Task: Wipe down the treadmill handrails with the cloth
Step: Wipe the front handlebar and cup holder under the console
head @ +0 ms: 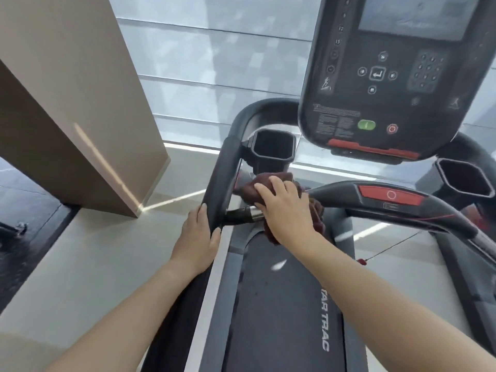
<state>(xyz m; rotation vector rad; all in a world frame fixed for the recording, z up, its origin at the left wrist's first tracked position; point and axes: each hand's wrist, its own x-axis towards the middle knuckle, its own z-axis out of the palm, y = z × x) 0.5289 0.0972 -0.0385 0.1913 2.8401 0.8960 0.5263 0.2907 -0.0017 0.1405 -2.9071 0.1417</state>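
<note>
**Cloth at work on the crossbar, left hand bracing the side rail**

The treadmill [281,304] fills most of the view, its dark belt running away from the person towards the console [389,76] overhead, which carries a green button and a red one low on its face. To the left stands a tan pillar [67,103] on a pale floor, well clear of the machine.

The left handrail [222,173] rises as a thick black bar and curves over at the top towards the console; a square cup holder [272,149] sits just inside it. A front crossbar [397,202] with a red stop panel reaches across from the right, and a short metal grip sensor [245,213] joins it to the left handrail.

The left hand [200,237] is wrapped around the left handrail, fingers curled over the bar, probably to steady the body while the other arm reaches forward. The right hand [287,208] lies palm down, fingers spread, pressing the dark red cloth [257,183] onto the crossbar just beside the metal sensor. The cloth is bunched under the palm and hangs off both sides, so a flat, wide hand spreads pressure better than a pinch would. Judging by its place, the inner junction is being wiped; the long side rails appear yet to be covered.
</note>
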